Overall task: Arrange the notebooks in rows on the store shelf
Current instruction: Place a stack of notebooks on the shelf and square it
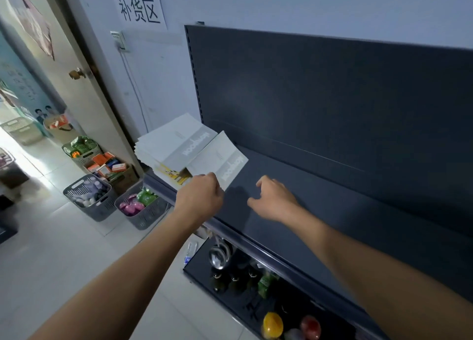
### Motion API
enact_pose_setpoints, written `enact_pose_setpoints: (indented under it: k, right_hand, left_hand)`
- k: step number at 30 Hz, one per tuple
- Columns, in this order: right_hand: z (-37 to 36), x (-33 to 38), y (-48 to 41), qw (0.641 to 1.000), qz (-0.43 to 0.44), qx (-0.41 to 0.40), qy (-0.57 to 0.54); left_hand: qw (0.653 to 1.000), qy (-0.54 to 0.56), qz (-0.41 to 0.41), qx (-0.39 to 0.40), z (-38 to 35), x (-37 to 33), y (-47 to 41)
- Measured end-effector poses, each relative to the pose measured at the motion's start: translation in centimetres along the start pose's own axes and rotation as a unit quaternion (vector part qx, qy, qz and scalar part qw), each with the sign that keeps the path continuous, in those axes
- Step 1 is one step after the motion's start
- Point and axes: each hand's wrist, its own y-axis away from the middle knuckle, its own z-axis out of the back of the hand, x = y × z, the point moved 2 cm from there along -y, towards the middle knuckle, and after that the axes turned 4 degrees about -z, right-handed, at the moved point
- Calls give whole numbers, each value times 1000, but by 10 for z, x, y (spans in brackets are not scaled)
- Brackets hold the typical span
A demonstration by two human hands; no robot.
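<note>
Left hand (202,196) pinches thin, floppy notebook (220,158) by its near edge, beside stack (169,145) at shelf (332,211) left end; right hand (273,199) loosely curled, empty.

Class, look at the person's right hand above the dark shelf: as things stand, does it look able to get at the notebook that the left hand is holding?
Probably yes. The right hand hovers open over the bare shelf, just beside the notebook gripped by the left hand, and nothing lies between them.
</note>
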Motion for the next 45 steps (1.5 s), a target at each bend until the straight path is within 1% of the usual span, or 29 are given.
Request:
enact_pose_setpoints:
  k: [4, 8, 10, 12, 14, 16, 18, 20, 23, 27, 28, 30, 33, 37, 40, 41, 43, 45]
  right_hand:
    - [-6, 34, -30, 1000, -12, 1, -10]
    - [-4, 60, -65, 999, -29, -17, -15]
    - [-6, 67, -82, 997, -62, -2, -40]
    - [-9, 71, -101, 988, -108, 21, -110]
    - [-11, 77, -117, 957, -169, 52, -228]
    - [-14, 82, -130, 913, -225, 74, -333]
    - [-20, 86, -141, 869, -271, 81, -406]
    - [-27, 88, -147, 842, -294, 94, -443]
    - [-37, 91, -152, 819, -322, 111, -461]
    - [-40, 99, -158, 783, -349, 94, -505]
    - [-43, 101, -160, 780, -354, 83, -510]
    - [-46, 108, -162, 786, -353, 50, -505]
    - [-45, 122, -165, 790, -338, 5, -512]
    - [-43, 150, -166, 795, -311, -24, -520]
    - [-49, 169, -166, 809, -312, -57, -494]
    - [-51, 172, -166, 816, -312, -66, -483]
    - [-56, 180, -166, 833, -309, -85, -451]
    - [-58, 188, -167, 851, -304, -106, -414]
  left_hand:
    - [1000, 0, -5, -15, 12, 28, -28]
    - [999, -13, -13, -32, 26, 45, -72]
    - [999, -34, -16, -26, 29, 52, -94]
    - [999, -42, -18, -13, 29, 59, -115]
    - [999, -46, -24, 0, 27, 64, -135]
    - [998, -49, -31, 14, 23, 69, -156]
    - [998, -40, -27, 28, 18, 72, -174]
    - [999, -11, -17, 43, 14, 74, -186]
    - [996, 26, -23, 76, 9, 75, -194]
    - [992, 21, -64, 109, 11, 70, -203]
    - [990, 27, -74, 117, 12, 72, -206]
    - [988, 41, -85, 119, 19, 80, -214]
    - [987, 34, -104, 122, 36, 104, -233]
    - [975, 4, -155, 160, 55, 137, -244]
    - [959, -26, -198, 200, 64, 160, -247]
    - [956, -42, -210, 201, 66, 166, -247]
    - [954, -84, -226, 179, 68, 176, -248]
    - [958, -115, -223, 139, 69, 181, -248]
